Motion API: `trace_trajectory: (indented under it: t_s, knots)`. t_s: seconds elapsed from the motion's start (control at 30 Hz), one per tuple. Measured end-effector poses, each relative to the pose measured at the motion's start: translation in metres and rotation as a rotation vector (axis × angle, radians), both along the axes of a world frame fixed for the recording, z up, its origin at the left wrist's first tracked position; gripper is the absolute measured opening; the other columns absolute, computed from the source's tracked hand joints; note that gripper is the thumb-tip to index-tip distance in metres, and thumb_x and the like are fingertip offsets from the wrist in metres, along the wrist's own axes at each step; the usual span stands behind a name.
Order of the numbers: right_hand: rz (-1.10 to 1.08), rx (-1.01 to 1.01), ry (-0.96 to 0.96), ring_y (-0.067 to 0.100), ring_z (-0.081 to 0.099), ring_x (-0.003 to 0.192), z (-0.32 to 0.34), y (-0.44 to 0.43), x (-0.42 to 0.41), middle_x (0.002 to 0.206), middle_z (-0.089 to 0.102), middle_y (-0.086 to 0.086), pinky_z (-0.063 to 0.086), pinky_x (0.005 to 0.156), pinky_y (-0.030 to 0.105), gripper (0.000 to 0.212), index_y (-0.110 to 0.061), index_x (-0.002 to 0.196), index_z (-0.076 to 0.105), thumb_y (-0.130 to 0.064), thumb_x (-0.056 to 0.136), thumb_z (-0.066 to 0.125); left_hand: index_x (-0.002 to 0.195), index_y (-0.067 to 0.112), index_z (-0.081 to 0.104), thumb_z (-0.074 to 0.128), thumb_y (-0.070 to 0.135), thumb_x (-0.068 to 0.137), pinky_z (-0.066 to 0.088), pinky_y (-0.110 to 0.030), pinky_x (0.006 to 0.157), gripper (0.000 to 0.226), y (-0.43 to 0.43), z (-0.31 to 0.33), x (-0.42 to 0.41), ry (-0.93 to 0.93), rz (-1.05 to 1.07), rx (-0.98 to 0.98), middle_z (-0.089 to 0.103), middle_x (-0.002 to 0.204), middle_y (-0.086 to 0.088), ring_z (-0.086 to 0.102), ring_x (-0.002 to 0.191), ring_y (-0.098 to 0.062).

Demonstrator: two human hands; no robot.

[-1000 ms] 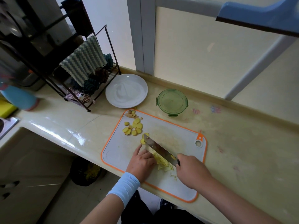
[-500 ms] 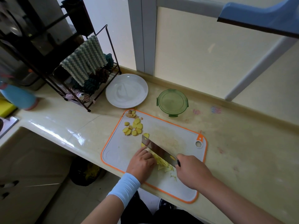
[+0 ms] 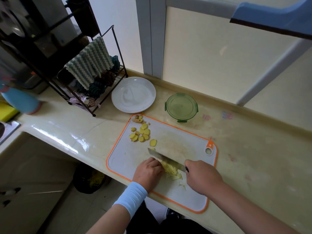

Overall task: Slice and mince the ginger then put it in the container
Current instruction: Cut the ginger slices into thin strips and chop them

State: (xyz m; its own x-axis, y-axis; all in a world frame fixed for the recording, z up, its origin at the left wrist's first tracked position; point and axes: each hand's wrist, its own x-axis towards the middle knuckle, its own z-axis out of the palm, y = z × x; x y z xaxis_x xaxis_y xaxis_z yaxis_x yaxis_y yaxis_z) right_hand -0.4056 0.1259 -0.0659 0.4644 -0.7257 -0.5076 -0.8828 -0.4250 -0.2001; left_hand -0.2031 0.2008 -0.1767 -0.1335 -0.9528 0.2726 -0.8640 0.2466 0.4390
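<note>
Glossy beige worktop (image 3: 253,149) w/ daylight glare. Frosted window (image 3: 211,53) behind, grey frame (image 3: 150,36). White wall (image 3: 118,14) at left, black wire rack (image 3: 116,48) on worktop, pale floor (image 3: 67,215) below.

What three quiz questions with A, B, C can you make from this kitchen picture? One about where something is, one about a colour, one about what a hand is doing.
1. Where is the green container?
A) on the cutting board
B) in the sink
C) on the counter beyond the board

2. What colour is the board's rim?
A) orange
B) blue
C) black

3. What is the right hand doing?
A) lying flat
B) gripping the knife
C) lifting a cup

Answers:
1 C: it stands on bare counter past the board's far edge.
2 A: an orange band runs round the board.
3 B: its fingers curl round the handle while the blade meets the ginger.
</note>
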Motion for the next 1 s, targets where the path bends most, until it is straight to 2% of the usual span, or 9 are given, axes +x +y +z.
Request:
trace_trajectory:
  t_s: [0.13,0.33,0.43,0.53,0.73,1.0]
  knots:
    - [-0.075,-0.06,-0.009,0.026,0.05,0.058,-0.004,-0.017,0.0,0.066,0.047,-0.001,0.026,0.043,0.03,0.011,-0.021,0.078,0.038,-0.015,0.086,0.042,0.076,0.021,0.072,0.065,0.019,0.086,0.053,-0.031,0.063,0.013,0.0,-0.001,0.0,0.004,-0.013,0.015,0.063,0.078,0.004,0.058,0.074,-0.02]
    - [0.032,-0.031,-0.028,0.027,0.047,0.058,-0.007,-0.013,0.002,0.066,0.045,0.0,0.029,0.045,0.031,0.011,-0.022,0.08,0.038,-0.021,0.09,0.043,0.078,0.02,0.073,0.075,0.014,0.082,0.052,-0.029,0.065,0.007,0.003,-0.003,-0.001,0.016,-0.011,-0.029,0.064,0.081,0.004,0.058,0.075,-0.02]
    - [-0.041,-0.056,-0.03,0.026,0.048,0.059,-0.015,-0.016,0.006,0.066,0.043,-0.001,0.027,0.044,0.03,0.009,-0.021,0.082,0.039,-0.018,0.09,0.042,0.08,0.02,0.073,0.076,0.012,0.082,0.052,-0.029,0.066,0.008,0.004,-0.004,-0.001,0.012,-0.018,-0.054,0.065,0.083,0.004,0.058,0.076,-0.019]
    - [-0.145,-0.078,-0.05,0.026,0.052,0.063,-0.015,-0.019,0.008,0.068,0.046,-0.002,0.031,0.046,0.031,0.009,-0.021,0.083,0.04,-0.018,0.091,0.042,0.081,0.02,0.075,0.076,0.013,0.082,0.052,-0.027,0.067,0.007,0.005,-0.004,0.0,0.003,-0.023,-0.066,0.066,0.084,0.004,0.058,0.078,-0.018]
    - [-0.126,-0.032,-0.081,0.032,0.065,0.086,-0.011,0.038,0.015,0.09,0.065,0.008,0.035,0.06,0.034,0.007,-0.024,0.09,0.037,-0.024,0.096,0.041,0.082,0.019,0.075,0.076,0.011,0.081,0.052,-0.028,0.067,0.008,0.006,-0.007,0.0,0.012,-0.02,-0.085,0.066,0.084,0.003,0.059,0.079,-0.019]
    - [-0.231,0.064,-0.107,0.029,0.062,0.087,-0.021,0.061,0.009,0.091,0.065,0.007,0.033,0.06,0.033,0.01,-0.023,0.087,0.034,-0.02,0.096,0.038,0.083,0.019,0.075,0.062,0.02,0.09,0.052,-0.027,0.064,0.015,0.007,-0.005,0.001,-0.021,-0.017,-0.108,0.066,0.084,0.003,0.058,0.079,-0.018]
